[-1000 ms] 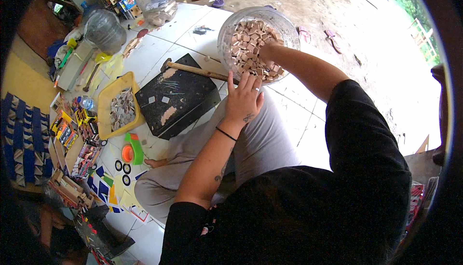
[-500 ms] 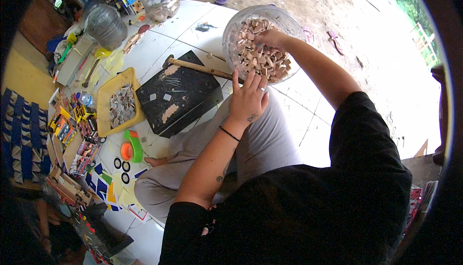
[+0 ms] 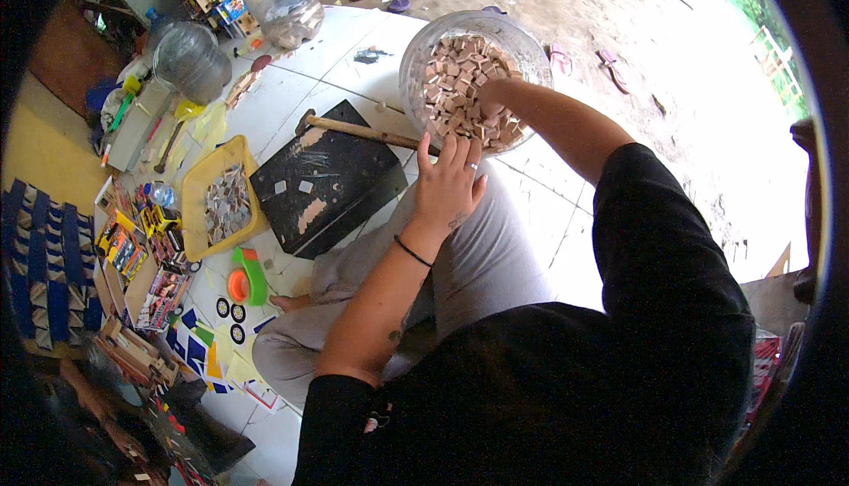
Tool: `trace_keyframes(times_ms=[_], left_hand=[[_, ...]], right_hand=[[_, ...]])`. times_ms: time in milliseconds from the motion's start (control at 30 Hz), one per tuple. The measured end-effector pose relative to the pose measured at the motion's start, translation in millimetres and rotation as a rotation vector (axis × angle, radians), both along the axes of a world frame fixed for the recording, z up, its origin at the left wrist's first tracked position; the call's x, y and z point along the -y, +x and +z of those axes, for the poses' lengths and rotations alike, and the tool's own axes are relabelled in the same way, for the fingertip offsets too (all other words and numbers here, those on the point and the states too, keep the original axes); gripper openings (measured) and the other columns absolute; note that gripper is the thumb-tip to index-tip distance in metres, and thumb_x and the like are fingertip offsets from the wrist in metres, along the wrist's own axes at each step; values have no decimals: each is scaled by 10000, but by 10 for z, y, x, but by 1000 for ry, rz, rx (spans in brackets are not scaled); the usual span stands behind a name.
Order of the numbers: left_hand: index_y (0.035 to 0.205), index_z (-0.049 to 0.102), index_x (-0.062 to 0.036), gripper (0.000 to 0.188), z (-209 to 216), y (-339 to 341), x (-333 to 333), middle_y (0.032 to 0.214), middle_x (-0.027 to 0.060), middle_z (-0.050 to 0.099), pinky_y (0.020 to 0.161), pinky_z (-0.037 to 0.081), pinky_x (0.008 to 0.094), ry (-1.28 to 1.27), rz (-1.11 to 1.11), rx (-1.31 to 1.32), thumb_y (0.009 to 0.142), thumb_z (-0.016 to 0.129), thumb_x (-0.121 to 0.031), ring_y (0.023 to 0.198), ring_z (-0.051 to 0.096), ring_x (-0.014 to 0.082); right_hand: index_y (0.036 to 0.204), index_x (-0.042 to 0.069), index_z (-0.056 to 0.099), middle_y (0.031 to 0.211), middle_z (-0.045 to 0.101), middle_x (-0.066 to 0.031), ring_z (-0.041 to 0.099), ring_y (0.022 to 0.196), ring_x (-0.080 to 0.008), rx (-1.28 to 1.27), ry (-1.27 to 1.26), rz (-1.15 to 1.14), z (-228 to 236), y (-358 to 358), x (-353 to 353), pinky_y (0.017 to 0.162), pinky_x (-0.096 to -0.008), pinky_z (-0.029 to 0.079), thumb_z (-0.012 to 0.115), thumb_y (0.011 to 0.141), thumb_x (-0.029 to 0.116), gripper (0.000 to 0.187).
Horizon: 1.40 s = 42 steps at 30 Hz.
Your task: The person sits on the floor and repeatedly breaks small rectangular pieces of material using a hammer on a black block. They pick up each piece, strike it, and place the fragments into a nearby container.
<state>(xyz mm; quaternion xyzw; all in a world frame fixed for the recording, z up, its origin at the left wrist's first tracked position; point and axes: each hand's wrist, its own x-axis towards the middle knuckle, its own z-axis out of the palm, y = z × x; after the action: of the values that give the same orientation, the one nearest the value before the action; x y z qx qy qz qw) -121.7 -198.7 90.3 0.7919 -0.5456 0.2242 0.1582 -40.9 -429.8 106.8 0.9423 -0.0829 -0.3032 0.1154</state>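
Observation:
My right hand (image 3: 497, 101) reaches down into a clear round plastic tub (image 3: 408, 79), its fingers hidden among small wooden blocks (image 3: 455, 70). The tub is well filled with these pale brown pieces. My left hand (image 3: 449, 178), fingers spread, lies at the tub's near rim above my knee; whether it presses on the rim I cannot tell. Beside its fingertips ends the wooden handle of a hammer (image 3: 367, 131), which lies across a black box-like block (image 3: 349, 172). Several nails (image 3: 311, 159) and two small pale squares (image 3: 305, 186) rest on that black top.
Left of the black block stands a yellow basin (image 3: 190, 212) of small pieces. Closer in are a green tape dispenser (image 3: 255, 278), small black wheels (image 3: 237, 312) and coloured stickers (image 3: 190, 344). Clear plastic containers (image 3: 193, 61) stand at the far left. Another person's hand (image 3: 124, 440) shows at lower left.
My right hand has moved nearer and sunk lower among the blocks. My left hand keeps its place at the rim. The other person's hand at lower left has come further into view.

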Motion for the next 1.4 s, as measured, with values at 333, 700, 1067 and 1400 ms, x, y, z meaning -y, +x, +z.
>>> trace_keyframes(times_ms=[333, 700, 1067, 1400], left_hand=[[1153, 507, -57, 443, -4, -10, -9, 1093, 84, 507, 1033, 193, 547, -13, 0, 11, 806, 572, -324, 1157, 437, 227], [1008, 584, -24, 357, -87, 2, -10, 1091, 113, 521, 1015, 215, 573, -46, -26, 39, 824, 538, -326, 1174, 433, 265], [1273, 449, -38, 520, -122, -9, -36, 1112, 111, 493, 1017, 239, 552, -87, -24, 36, 832, 544, -297, 1182, 418, 252], [1201, 470, -52, 454, -53, -28, -35, 1088, 105, 494, 1005, 244, 538, -67, -24, 16, 817, 572, -273, 1181, 423, 251]], right_hand=[[991, 56, 695, 986, 673, -128, 645, 882, -264, 122, 222, -75, 214, 176, 268, 690, -393, 524, 694, 727, 254, 329], [1056, 62, 677, 1135, 635, -150, 617, 1042, -325, 324, -19, -86, -516, -3, 90, 805, -449, 528, 595, 817, 181, 279], [1050, 61, 682, 1102, 658, -128, 650, 993, -291, 365, 44, -324, -499, -68, -47, 797, -415, 532, 551, 861, 245, 294], [1005, 76, 692, 1074, 667, -121, 650, 973, -271, 265, 69, -145, -381, -130, -40, 790, -396, 536, 624, 768, 176, 267]])
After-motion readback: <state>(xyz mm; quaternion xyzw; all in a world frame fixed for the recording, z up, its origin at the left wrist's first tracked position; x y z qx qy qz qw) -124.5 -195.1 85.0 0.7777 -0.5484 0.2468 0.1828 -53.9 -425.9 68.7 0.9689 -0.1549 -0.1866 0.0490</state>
